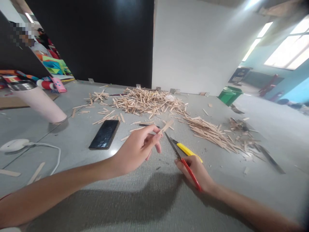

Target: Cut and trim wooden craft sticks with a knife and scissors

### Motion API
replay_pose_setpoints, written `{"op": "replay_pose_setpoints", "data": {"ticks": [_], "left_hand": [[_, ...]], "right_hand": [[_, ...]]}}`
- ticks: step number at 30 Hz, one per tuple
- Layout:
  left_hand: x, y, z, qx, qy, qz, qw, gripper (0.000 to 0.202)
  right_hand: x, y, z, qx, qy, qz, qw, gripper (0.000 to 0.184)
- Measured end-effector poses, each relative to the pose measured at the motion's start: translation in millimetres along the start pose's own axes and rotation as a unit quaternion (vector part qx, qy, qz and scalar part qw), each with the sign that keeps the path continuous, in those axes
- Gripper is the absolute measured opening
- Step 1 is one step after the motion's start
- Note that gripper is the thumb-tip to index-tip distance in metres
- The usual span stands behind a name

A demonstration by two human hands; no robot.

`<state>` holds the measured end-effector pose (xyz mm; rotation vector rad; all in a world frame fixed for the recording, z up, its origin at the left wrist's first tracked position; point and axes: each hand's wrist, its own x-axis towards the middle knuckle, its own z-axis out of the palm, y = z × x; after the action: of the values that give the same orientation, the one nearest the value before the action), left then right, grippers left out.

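Note:
My left hand [137, 149] pinches a flat wooden craft stick [166, 125] between thumb and fingers, holding it a little above the grey table [135, 199]. My right hand [196, 172] is closed round the red and yellow handles of a pair of scissors [180, 153]. The scissor blades point up and left, with their tips just below the stick. A big heap of wooden sticks [147, 101] lies behind the hands, and a second, flatter pile of sticks [214, 133] spreads to the right.
A black phone [104, 134] lies face up left of my hands. Further left are a pink tumbler [40, 101] and a white device with a cable [14, 145]. Coloured paper craft sits at the back left. A green bin [229, 94] stands beyond the table.

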<state>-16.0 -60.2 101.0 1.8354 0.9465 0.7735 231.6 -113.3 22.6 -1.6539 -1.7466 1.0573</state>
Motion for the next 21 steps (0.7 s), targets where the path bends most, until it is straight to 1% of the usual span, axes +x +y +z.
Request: {"op": "replay_pose_setpoints", "data": {"ticks": [5,8,14,17,21], "left_hand": [[0.4,0.3,-0.9,0.017,0.007,0.008,1.0,0.039],[0.1,0.8,-2.5,0.048,0.012,0.016,0.999,0.04],[2.9,-0.4,-5.8,0.11,-0.024,0.02,0.993,0.04],[5.1,-0.7,-5.5,0.115,-0.034,0.022,0.992,0.04],[5.8,-0.9,-5.1,0.116,-0.039,0.018,0.992,0.039]], "right_hand": [[1.3,0.4,-0.5,0.015,-0.008,-0.018,1.0,0.053],[0.6,-0.7,-0.7,0.02,-0.01,-0.011,1.0,0.053],[-0.6,0.0,-1.3,0.021,-0.009,0.009,1.0,0.055],[0.3,1.7,-0.8,0.023,-0.012,0.025,0.999,0.056],[1.1,2.0,-0.2,0.027,-0.01,0.025,0.999,0.057]]}}
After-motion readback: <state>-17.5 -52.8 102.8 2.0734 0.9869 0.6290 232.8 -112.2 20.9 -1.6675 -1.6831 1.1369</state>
